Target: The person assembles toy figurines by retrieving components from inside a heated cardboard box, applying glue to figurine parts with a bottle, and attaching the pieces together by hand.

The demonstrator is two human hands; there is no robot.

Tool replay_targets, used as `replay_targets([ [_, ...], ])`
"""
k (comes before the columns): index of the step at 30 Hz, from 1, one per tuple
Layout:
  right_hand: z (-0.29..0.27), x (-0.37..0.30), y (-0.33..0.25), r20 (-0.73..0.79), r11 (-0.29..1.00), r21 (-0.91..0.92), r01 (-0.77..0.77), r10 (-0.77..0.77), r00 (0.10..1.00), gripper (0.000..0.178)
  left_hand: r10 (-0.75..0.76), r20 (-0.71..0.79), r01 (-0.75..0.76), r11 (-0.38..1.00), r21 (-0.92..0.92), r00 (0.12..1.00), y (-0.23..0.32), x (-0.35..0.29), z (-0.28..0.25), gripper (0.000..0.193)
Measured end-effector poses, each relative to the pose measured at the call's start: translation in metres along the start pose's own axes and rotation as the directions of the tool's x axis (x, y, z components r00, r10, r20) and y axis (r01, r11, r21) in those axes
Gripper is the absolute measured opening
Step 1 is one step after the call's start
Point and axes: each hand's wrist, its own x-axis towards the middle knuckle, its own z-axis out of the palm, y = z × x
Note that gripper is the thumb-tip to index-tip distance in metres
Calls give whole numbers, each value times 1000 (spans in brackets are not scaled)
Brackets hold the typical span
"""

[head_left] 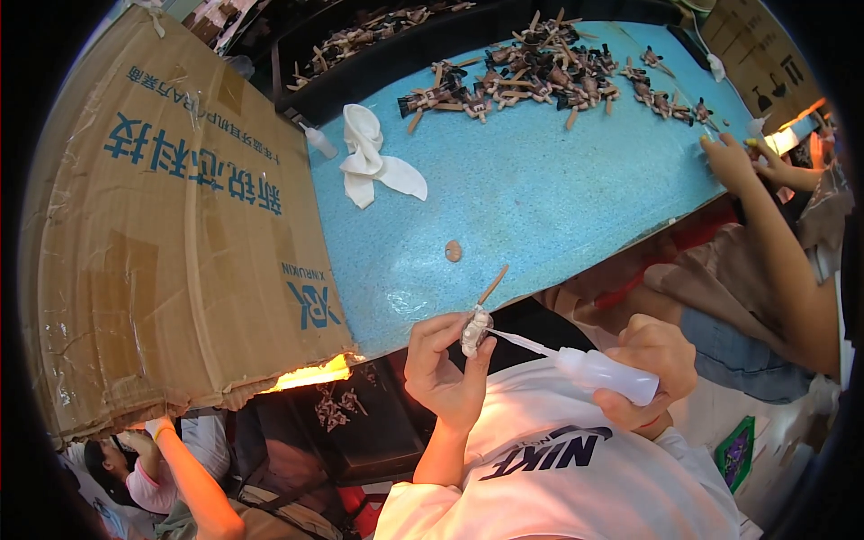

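My left hand (447, 369) pinches a small pale figurine (475, 335) between thumb and fingers, just off the table's near edge. A thin wooden stick (492, 284) juts up from the figurine. Wrapped in my right hand (654, 364) is a white squeeze bottle (623, 375), tilted so its long thin nozzle (522, 341) points left. The nozzle's tip meets or nearly meets the figurine; contact is too small to tell. A flat tan round piece (453, 250) lies on the blue table (558, 189) beyond my hands.
Several dark-and-pale figurines on sticks (540, 81) are heaped at the far side. A white cloth (364, 162) and a small white bottle (319, 142) lie at the left, beside a large cardboard box (180, 243). At the right, a co-worker's hands (733, 162) are over the table edge.
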Motion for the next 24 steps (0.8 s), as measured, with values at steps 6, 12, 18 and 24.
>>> replay_targets([
  [6, 4, -1, 3, -35, 1000, -1, 16, -16, 999, 32, -5, -2, 5, 1000, -2, 1000, 2, -1, 0, 30],
  [12, 2, 0, 0, -1, 999, -50, 3, -3, 1000, 32, -34, -5, 34, 999, -20, 999, 3, -1, -1, 29],
  [18, 0, 0, -3, 13, 1000, -12, -21, 21, 1000, 32, -49, -12, 48, 996, -71, 999, 2, -1, 0, 29],
  [24, 6, 2, -3, 54, 999, 48, -12, 10, 998, 32, -49, 3, 49, 997, -64, 999, 2, 0, -1, 28],
])
